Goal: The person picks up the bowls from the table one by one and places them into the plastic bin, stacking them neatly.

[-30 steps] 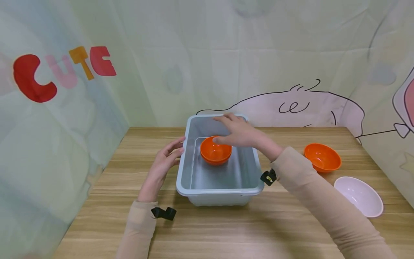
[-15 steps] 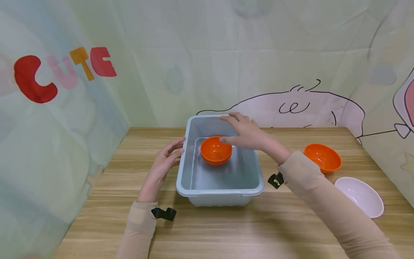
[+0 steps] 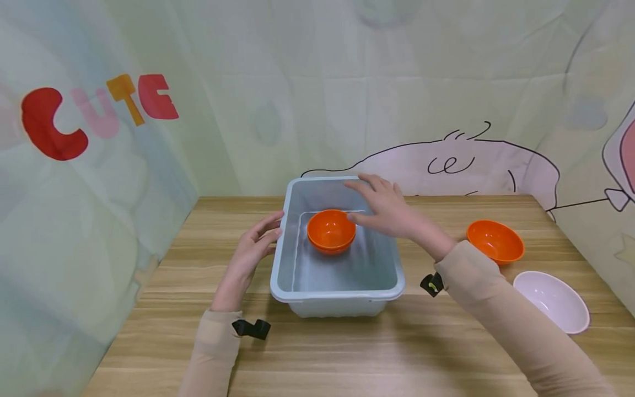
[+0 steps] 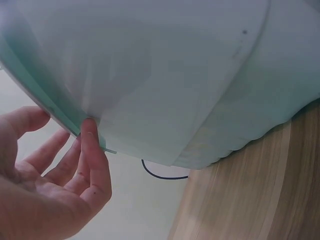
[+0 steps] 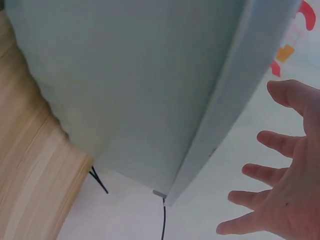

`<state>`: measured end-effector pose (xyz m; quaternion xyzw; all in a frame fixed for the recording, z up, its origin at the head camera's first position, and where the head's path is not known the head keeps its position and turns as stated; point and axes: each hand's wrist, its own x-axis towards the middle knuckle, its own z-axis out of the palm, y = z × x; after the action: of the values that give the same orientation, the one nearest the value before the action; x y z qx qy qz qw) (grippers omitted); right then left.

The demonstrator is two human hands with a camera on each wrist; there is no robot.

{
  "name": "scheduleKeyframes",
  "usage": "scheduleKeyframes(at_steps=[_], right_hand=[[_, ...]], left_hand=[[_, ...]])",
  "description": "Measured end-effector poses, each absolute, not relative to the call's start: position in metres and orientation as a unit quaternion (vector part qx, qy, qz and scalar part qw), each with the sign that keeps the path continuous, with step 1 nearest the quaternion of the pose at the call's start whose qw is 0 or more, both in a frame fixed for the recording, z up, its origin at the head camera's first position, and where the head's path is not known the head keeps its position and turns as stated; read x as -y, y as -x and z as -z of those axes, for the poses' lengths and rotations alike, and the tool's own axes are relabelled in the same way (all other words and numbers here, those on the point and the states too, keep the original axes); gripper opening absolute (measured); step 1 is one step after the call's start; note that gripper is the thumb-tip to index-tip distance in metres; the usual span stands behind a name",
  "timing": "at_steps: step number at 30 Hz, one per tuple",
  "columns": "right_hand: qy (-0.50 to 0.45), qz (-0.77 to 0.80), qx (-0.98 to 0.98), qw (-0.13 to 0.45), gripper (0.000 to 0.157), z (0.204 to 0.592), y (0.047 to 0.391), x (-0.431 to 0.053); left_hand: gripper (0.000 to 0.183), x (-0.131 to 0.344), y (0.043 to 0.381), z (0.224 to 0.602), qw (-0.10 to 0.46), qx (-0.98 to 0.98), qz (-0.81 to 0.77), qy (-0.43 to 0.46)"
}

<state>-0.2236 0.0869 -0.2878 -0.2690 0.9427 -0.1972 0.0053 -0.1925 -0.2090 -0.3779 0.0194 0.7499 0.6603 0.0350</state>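
Note:
A light blue-grey plastic basin (image 3: 337,295) stands on the wooden table, with two nested orange bowls (image 3: 331,230) inside. My left hand (image 3: 253,245) is at the basin's left rim; the left wrist view shows its fingertips (image 4: 90,125) touching the rim, one tucked beneath the lip. Above the basin's right side, my right hand (image 3: 389,209) hovers with fingers spread and nothing held. Its thumb tip overlaps the bowls' right edge in the head view. The right wrist view shows bare space between those fingers (image 5: 272,175) and the rim.
To the right on the table (image 3: 317,358) sit another orange bowl (image 3: 495,241) and a white bowl (image 3: 550,302), the latter close beside my right sleeve. A printed cloth backdrop (image 3: 238,110) hangs behind and along both sides of the table.
My right hand has drifted to the right and slightly down, away from the bowls, uncovering more of them. The left hand, basin and bowls have stayed in place.

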Motion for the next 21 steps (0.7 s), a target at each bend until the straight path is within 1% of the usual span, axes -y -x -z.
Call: scheduleKeyframes(at_steps=[12, 21], right_hand=[[0.284, 0.22, -0.931, -0.057, 0.061, 0.305, 0.222, -0.106], [0.276, 0.234, -0.93, -0.065, 0.062, 0.317, 0.223, -0.118]], left_hand=[[0.048, 0.208, 0.194, 0.38, 0.038, -0.75, -0.66, -0.017], [0.049, 0.209, 0.194, 0.38, 0.036, -0.753, -0.657, -0.014]])
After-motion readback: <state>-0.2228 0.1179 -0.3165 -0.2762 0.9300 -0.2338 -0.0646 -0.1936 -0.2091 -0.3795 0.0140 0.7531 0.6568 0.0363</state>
